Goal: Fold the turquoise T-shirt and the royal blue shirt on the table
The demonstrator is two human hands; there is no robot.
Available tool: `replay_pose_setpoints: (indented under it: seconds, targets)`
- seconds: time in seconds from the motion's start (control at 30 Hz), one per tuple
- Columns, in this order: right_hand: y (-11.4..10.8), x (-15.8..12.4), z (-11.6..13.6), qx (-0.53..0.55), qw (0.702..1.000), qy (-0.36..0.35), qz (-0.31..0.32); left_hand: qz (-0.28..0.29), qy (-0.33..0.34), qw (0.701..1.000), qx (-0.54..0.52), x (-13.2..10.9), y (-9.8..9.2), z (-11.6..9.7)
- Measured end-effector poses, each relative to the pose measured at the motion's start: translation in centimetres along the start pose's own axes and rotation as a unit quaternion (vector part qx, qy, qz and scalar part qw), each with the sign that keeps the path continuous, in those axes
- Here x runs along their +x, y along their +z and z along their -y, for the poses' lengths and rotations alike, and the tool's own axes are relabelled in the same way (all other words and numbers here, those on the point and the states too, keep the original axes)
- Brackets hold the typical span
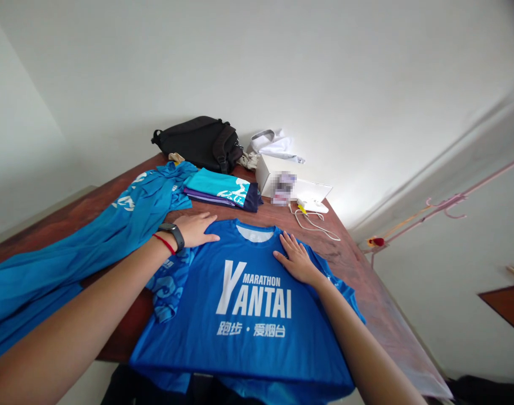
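Observation:
A blue T-shirt [244,315] printed "MARATHON YANTAI" in white lies flat, front up, on the brown wooden table [349,264], its hem hanging over the near edge. My left hand [195,228] rests flat on the shirt's left shoulder, fingers stretched out; its wrist wears a black band and a red string. My right hand [295,260] lies flat on the right shoulder near the collar, fingers spread. Neither hand holds anything.
Loose blue garments [92,236] sprawl over the table's left side. A folded stack of teal and navy clothes [223,189] sits behind the shirt. Further back are a black backpack [200,142], white cloth [276,144], a white box [296,185] and a white cable [313,220].

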State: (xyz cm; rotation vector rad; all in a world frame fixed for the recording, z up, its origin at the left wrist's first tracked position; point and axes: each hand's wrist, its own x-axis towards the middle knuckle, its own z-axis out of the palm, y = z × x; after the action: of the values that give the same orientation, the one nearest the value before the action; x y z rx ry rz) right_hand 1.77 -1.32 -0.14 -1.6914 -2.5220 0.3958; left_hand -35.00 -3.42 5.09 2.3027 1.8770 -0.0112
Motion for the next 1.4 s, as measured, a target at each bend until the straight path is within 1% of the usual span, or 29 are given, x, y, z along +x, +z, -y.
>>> replay_pose_setpoints:
  seconds: [0.1, 0.13, 0.2, 0.27, 0.37, 0.43, 0.47, 0.53, 0.63, 0.7, 0.77, 0.87, 0.97, 1.03, 1.1, 1.17, 1.2, 1.23, 1.3, 1.4]
  targets:
    - [0.1, 0.0, -0.1, 0.003, 1.000, -0.001, -0.001, -0.001, -0.089, 0.996, -0.025, -0.9, -1.9, 1.6]
    - [0.1, 0.0, -0.1, 0.005, 1.000, -0.001, -0.001, -0.001, -0.108, 0.993, -0.041, -1.3, -2.3, 2.0]
    - [0.3, 0.1, -0.3, 0.006, 1.000, -0.001, -0.003, -0.007, -0.119, 0.990, -0.074, -2.1, -2.8, 2.6]
    - [0.5, 0.1, -0.4, 0.003, 1.000, -0.001, -0.008, 0.002, -0.114, 0.988, -0.105, -2.9, -2.9, 3.1]
    - [0.9, 0.1, -0.4, -0.003, 1.000, 0.003, -0.024, 0.066, -0.100, 0.979, -0.162, -4.0, -2.5, 3.8]
    - [1.2, 0.1, -0.4, -0.007, 0.999, 0.007, -0.038, 0.094, -0.081, 0.974, -0.191, -4.5, -2.1, 4.4]
    - [1.3, 0.1, -0.4, -0.008, 0.999, 0.009, -0.046, 0.095, -0.071, 0.973, -0.196, -4.7, -1.9, 4.8]
    - [1.4, 0.1, -0.3, -0.010, 0.998, 0.014, -0.056, 0.076, -0.053, 0.978, -0.186, -5.0, -1.5, 5.3]
    - [1.5, 0.1, -0.3, -0.011, 0.998, 0.020, -0.060, 0.040, -0.042, 0.989, -0.135, -5.1, -1.2, 5.7]
    - [1.3, -0.1, -0.2, -0.012, 0.998, 0.024, -0.061, 0.036, -0.044, 0.992, -0.113, -5.1, -1.0, 5.7]
    - [0.9, -0.3, 0.4, -0.020, 0.997, 0.023, -0.067, 0.045, -0.039, 0.992, -0.115, -5.0, -0.9, 5.6]
    - [-0.1, -0.7, 2.8, -0.040, 0.994, -0.013, -0.097, 0.053, -0.019, 0.989, -0.139, -4.9, -0.9, 5.7]
    - [-1.2, -1.5, 7.4, -0.019, 0.989, -0.084, -0.123, 0.059, 0.002, 0.986, -0.155, -4.8, -0.8, 6.0]
    - [-1.8, -2.1, 11.1, 0.035, 0.983, -0.147, -0.104, 0.056, 0.018, 0.984, -0.166, -4.7, -0.8, 6.3]
    - [-2.0, -2.6, 14.7, 0.099, 0.967, -0.217, -0.085, 0.044, 0.037, 0.980, -0.189, -4.6, -0.8, 6.5]
    - [-1.7, -2.9, 17.6, 0.137, 0.949, -0.275, -0.070, 0.034, 0.057, 0.971, -0.228, -4.6, -0.9, 6.6]
    - [-1.4, -3.0, 18.7, 0.147, 0.942, -0.296, -0.063, 0.035, 0.063, 0.964, -0.255, -4.5, -1.0, 6.6]
    - [-0.9, -2.9, 19.4, 0.152, 0.936, -0.312, -0.056, 0.041, 0.063, 0.955, -0.288, -4.5, -1.0, 6.6]
    - [0.2, -2.5, 20.2, 0.162, 0.928, -0.332, -0.049, 0.067, 0.049, 0.931, -0.355, -4.6, -1.2, 6.5]
    - [1.8, -1.9, 19.9, 0.211, 0.910, -0.352, -0.055, 0.094, 0.023, 0.899, -0.428, -4.6, -1.5, 6.2]
